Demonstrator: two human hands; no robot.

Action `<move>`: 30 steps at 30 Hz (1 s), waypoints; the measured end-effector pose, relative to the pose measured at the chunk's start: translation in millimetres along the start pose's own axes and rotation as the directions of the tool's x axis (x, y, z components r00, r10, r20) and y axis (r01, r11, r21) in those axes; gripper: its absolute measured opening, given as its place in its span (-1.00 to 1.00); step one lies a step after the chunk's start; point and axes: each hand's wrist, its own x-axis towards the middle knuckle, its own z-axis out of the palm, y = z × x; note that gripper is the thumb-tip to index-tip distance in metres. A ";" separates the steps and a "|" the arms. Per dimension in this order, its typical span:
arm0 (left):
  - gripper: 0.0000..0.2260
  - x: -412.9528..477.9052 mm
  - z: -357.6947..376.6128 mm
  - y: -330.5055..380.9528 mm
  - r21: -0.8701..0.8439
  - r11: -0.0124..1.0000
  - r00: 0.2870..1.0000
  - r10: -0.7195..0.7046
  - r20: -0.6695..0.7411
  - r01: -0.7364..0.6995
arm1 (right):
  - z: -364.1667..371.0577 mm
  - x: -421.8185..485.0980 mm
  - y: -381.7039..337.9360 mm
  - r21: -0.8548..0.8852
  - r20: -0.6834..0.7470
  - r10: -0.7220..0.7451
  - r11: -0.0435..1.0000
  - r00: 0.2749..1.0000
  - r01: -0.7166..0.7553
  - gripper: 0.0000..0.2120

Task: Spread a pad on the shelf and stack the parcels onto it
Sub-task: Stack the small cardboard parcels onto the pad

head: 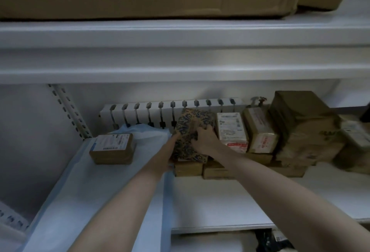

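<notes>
Head view: the patterned parcel (190,129) is a brown box printed with dark blue swirls. It sits tilted at the middle of the frame, atop a row of plain brown parcels (218,171) on the white shelf (220,203). The right hand (204,141) lies on its top, fingers curled over it in a grip. The left hand (168,152) rests against its left edge, one finger stretched upward; whether the others curl under cannot be told. Left of the box, a pale blue pad (96,183) covers the shelf, with a labelled parcel (113,148) on it.
</notes>
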 end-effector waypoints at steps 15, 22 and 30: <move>-0.17 -3.7 -10.6 21.4 -0.160 0.945 0.918 0.221 -0.330 -0.285 | -1.9 -37.6 -9.1 -0.418 -0.198 -0.517 0.813 0.833 0.405 0.04; -0.35 -80.2 13.1 44.8 -0.057 0.915 0.874 0.362 -0.323 -0.400 | -6.7 -46.4 -17.5 -0.266 -0.445 -0.465 0.885 0.765 0.383 -0.01; -0.66 -104.8 -15.7 37.3 -0.104 0.931 0.826 0.253 -0.503 -0.349 | -35.6 -60.0 -13.2 0.445 -0.480 -0.275 0.742 0.833 0.501 -0.10</move>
